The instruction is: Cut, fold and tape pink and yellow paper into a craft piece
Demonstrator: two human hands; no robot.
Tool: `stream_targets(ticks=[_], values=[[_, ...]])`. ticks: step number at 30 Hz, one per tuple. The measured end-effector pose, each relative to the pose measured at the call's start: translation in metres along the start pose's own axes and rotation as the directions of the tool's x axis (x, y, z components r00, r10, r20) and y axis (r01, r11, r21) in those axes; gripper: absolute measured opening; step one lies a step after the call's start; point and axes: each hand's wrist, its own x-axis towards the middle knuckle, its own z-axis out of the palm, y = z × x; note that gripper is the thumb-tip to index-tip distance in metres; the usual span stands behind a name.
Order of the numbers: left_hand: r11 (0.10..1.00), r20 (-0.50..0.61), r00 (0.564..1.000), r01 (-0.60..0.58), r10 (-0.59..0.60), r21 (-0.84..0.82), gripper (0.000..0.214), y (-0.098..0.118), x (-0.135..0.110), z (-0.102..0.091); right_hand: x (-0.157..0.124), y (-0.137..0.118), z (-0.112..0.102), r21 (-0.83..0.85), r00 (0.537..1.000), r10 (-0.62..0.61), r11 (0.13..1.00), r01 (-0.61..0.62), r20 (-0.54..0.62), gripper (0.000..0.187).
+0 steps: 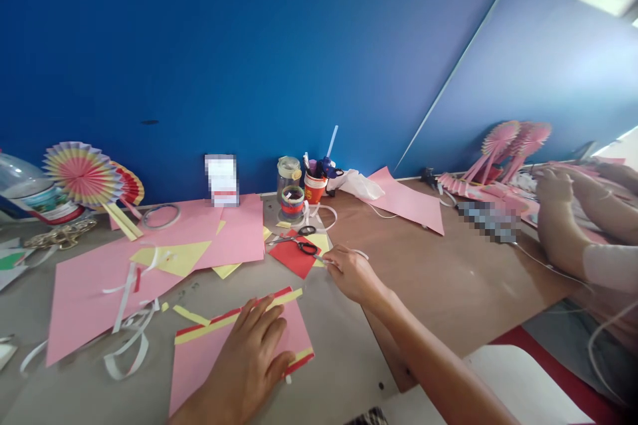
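Note:
My left hand (249, 362) lies flat with fingers spread on a pink sheet of paper (199, 358) edged with yellow and red strips (224, 320), near the table's front. My right hand (351, 273) reaches forward, its fingers closed around a thin whitish object at the edge of a red paper square (292, 257). Black-handled scissors (302, 246) lie on that red square, just left of my right hand's fingertips.
Large pink sheets (100, 285), yellow pieces and white strips litter the table's left. Paper fans (82, 174) lean at the blue wall. A jar (288, 176), tape rolls and an orange pen cup (314, 189) stand behind. Another person's arms (573, 226) work at far right.

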Motion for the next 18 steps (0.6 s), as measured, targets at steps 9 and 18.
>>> stream_targets(ticks=[9,18], values=[[0.987,-0.219,0.969,0.088,-0.116,-0.135,0.023,-0.031,0.003,0.014,0.053,0.014,0.018,-0.072,0.995,0.057,0.995,-0.062,-0.080,0.023],[0.973,-0.252,0.952,0.127,-0.174,-0.193,0.028,-0.038,-0.001,0.014,0.102,0.037,0.007,-0.107,0.993,0.020,0.994,-0.032,-0.117,0.035]])
